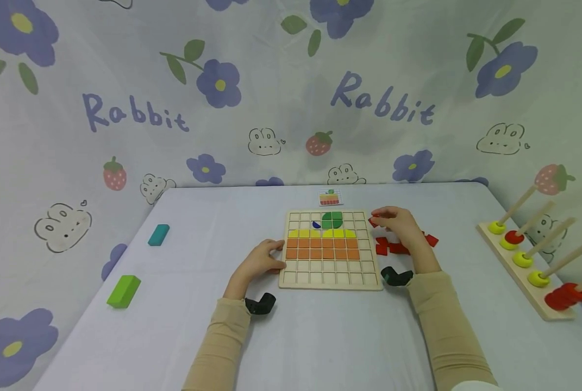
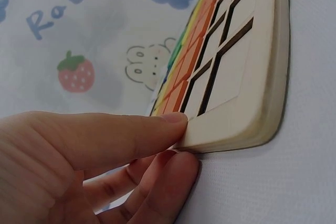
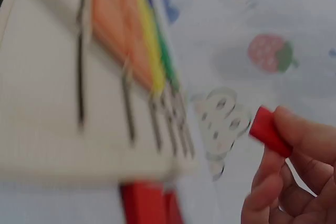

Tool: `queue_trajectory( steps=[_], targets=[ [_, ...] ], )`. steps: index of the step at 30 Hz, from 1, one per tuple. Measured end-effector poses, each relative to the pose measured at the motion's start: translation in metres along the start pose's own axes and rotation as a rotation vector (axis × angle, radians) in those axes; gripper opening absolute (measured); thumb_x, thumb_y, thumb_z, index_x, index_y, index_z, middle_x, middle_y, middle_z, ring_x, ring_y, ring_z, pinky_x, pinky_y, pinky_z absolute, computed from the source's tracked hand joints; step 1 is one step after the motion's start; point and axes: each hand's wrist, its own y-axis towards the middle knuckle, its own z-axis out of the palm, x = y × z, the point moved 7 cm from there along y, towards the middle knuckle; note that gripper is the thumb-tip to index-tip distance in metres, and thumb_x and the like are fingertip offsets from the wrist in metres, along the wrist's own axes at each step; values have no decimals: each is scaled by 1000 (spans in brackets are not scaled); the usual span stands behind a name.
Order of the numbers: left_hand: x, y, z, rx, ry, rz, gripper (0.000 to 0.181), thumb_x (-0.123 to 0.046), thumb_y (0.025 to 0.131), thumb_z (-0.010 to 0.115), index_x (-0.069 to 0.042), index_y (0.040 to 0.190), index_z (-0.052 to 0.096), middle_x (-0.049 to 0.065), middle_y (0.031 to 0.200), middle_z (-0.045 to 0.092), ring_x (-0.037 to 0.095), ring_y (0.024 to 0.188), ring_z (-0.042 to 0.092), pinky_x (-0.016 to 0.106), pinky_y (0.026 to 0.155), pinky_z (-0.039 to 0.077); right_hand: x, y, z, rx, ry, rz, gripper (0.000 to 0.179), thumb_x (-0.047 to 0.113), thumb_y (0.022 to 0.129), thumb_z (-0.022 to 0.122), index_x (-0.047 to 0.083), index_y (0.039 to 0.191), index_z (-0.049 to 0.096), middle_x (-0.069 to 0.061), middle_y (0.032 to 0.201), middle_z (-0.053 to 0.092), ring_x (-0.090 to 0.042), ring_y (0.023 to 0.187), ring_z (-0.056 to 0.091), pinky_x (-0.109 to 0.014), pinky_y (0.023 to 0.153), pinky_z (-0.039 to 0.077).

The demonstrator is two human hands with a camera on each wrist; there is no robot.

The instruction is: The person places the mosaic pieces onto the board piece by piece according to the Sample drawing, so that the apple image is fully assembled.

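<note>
A wooden grid board (image 1: pixel 330 287) lies on the table, with rows of orange tiles (image 1: pixel 322 248), a row of yellow pieces (image 1: pixel 300 233), a green shape (image 1: pixel 332 220) and a small blue piece (image 1: pixel 316 224) set in its squares. My left hand (image 1: pixel 260 259) grips the board's left edge, thumb on top and fingers against the side. Off the board's upper right side, my right hand (image 1: pixel 399 224) pinches a red tile (image 3: pixel 269 131) between thumb and fingers. Several loose red tiles (image 1: pixel 381 249) lie beside the board, partly beneath that hand and wrist.
A small picture card (image 1: pixel 331 197) lies behind the board. On the left are a teal block (image 1: pixel 158 235) and a green block (image 1: pixel 124 291). A wooden peg rack (image 1: pixel 511 271) with yellow and red beads stands at right. A printed curtain (image 1: pixel 291 98) hangs behind the table.
</note>
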Motion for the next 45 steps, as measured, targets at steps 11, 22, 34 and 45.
queue_trajectory(
  steps=[11, 22, 34, 45],
  targets=[
    [-2, 0, -3, -5, 16, 4, 66, -2, 75, 73, 0, 135, 45, 14, 120, 50, 12, 66, 57, 23, 63, 53, 50, -21, 76, 297, 410, 13, 25, 11, 89, 60, -1, 111, 55, -6, 98, 58, -15, 80, 60, -32, 84, 52],
    [-7, 5, -5, 1, 81, 32, 65, -7, 75, 74, 0, 134, 47, 14, 120, 51, 15, 76, 55, 26, 71, 51, 62, -35, 155, 261, 79, -7, 16, 14, 79, 73, 6, 93, 70, -7, 100, 64, -19, 89, 58, -27, 79, 51],
    [2, 3, -3, 57, -65, 60, 65, 2, 73, 70, 3, 134, 46, 17, 120, 51, 10, 65, 57, 23, 64, 51, 76, -42, 186, 247, -195, -220, 4, 8, 78, 72, 9, 82, 70, 0, 76, 62, -13, 69, 54, -21, 61, 48],
    [2, 0, -4, 58, -76, 35, 66, 4, 72, 69, 3, 133, 46, 16, 119, 51, 10, 62, 57, 21, 63, 48, 83, -49, 192, 231, -316, -330, 4, 8, 77, 72, 10, 78, 69, 3, 70, 60, -11, 65, 52, -22, 58, 43]
  ],
)
